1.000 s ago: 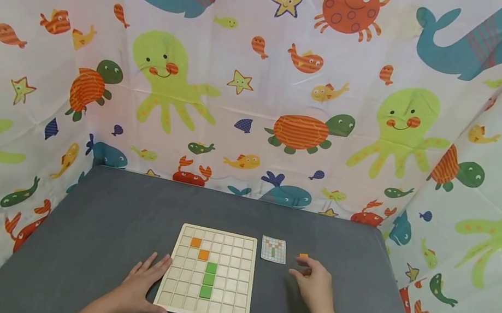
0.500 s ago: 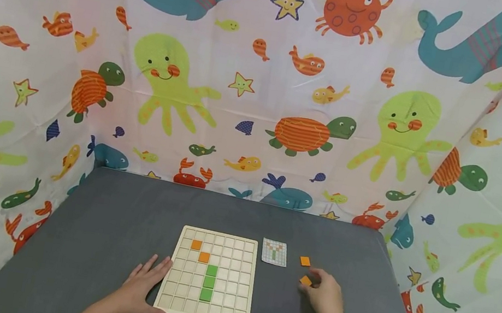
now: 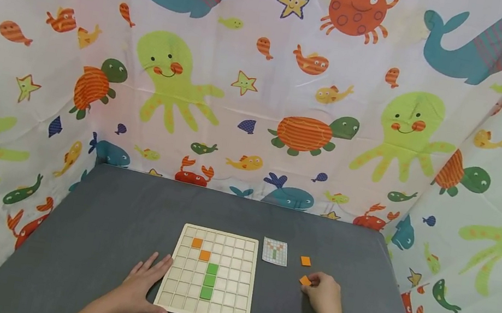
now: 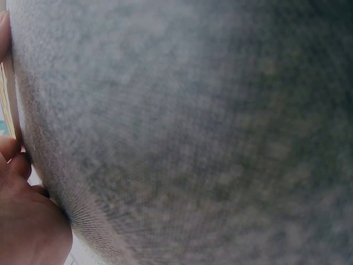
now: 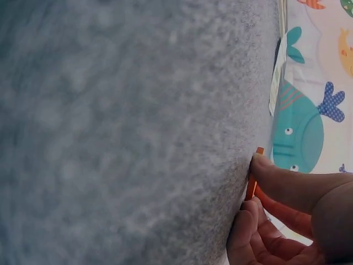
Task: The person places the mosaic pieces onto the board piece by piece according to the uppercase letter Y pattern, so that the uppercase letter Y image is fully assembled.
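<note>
My left hand lies with spread fingers along the left side of a square wooden grid board, the thumb at its near left corner. Set in the board's cells are two orange tiles on a diagonal and a column of three green tiles. To the right of the board, my right hand pinches an orange square tile by its edge. In the right wrist view the thumb and fingers hold this tile close to the cloth. Another orange tile lies just beyond.
A small card with a printed grid pattern lies between the board and the loose tile. Grey cloth covers the table. A curtain printed with sea animals surrounds it at the back and sides.
My right hand has moved back toward me and slightly right, and one orange tile has come with it, apart from the other. My left hand keeps its place at the board.
</note>
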Tool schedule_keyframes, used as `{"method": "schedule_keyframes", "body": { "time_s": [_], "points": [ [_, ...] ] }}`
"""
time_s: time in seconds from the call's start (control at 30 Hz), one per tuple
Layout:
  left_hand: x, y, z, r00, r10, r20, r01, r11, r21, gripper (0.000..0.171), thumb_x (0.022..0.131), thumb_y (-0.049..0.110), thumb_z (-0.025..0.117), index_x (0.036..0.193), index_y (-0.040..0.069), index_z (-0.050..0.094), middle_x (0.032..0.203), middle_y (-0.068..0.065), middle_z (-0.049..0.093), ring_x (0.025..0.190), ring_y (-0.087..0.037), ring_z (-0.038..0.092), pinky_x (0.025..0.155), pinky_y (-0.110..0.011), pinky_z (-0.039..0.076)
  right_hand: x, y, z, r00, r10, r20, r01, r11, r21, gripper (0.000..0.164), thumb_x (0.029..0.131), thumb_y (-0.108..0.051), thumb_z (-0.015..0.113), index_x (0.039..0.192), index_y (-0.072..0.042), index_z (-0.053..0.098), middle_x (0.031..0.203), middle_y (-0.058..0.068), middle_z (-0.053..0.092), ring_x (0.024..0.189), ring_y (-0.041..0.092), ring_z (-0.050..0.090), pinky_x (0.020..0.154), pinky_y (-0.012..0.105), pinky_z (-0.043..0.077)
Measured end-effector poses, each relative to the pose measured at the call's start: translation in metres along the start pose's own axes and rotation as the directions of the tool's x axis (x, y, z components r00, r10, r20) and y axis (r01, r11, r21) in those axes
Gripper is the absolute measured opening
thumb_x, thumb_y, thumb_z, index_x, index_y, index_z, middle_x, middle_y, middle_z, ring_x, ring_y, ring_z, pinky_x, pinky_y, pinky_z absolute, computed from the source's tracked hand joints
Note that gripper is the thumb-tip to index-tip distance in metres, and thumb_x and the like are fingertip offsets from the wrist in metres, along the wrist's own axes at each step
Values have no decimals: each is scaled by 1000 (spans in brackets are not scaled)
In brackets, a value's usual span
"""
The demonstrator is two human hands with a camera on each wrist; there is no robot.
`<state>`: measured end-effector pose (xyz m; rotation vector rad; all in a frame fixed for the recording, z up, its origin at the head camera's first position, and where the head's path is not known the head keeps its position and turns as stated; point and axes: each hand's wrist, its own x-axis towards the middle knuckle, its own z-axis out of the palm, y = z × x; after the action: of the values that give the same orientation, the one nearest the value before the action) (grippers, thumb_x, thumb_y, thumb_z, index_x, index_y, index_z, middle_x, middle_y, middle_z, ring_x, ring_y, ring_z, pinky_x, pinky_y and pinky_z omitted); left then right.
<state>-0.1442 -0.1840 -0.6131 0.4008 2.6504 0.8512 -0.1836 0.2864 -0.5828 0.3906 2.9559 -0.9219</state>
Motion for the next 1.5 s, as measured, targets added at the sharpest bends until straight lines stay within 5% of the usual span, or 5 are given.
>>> {"method": "schedule_keyframes", "body": {
  "time_s": [0.37, 0.87, 1.5],
  "points": [
    [-2, 6, -2, 1000, 5, 2, -5, 1000, -23, 128, 62, 68, 84, 162, 16, 24, 169, -5, 22, 156, -40, 3, 119, -67, 4, 1, -6, -2, 998, -58, 5, 58, 998, 6, 23, 85, -10, 80, 105, 0, 74, 97, 12, 74, 86, 25, 69, 75, 45, 57],
    [-3, 5, -1, 1000, 10, 0, -10, 1000, -18, 128, 62, 69, 84, 162, 16, 23, 169, -4, 21, 156, -40, 3, 120, -67, 4, 0, -41, 6, 985, -175, 5, 174, 982, 78, 21, 84, -9, 81, 104, -5, 75, 95, 7, 70, 79, 16, 66, 63, 30, 54],
    [-2, 5, -3, 1000, -6, 13, 6, 1000, -5, 128, 62, 68, 85, 162, 15, 25, 169, -4, 22, 157, -39, 3, 120, -66, 4, -6, -86, 27, 956, -291, 41, 286, 953, 99, 23, 84, -7, 81, 105, -8, 75, 101, 7, 66, 83, 16, 64, 70, 33, 57]
  ]
}}
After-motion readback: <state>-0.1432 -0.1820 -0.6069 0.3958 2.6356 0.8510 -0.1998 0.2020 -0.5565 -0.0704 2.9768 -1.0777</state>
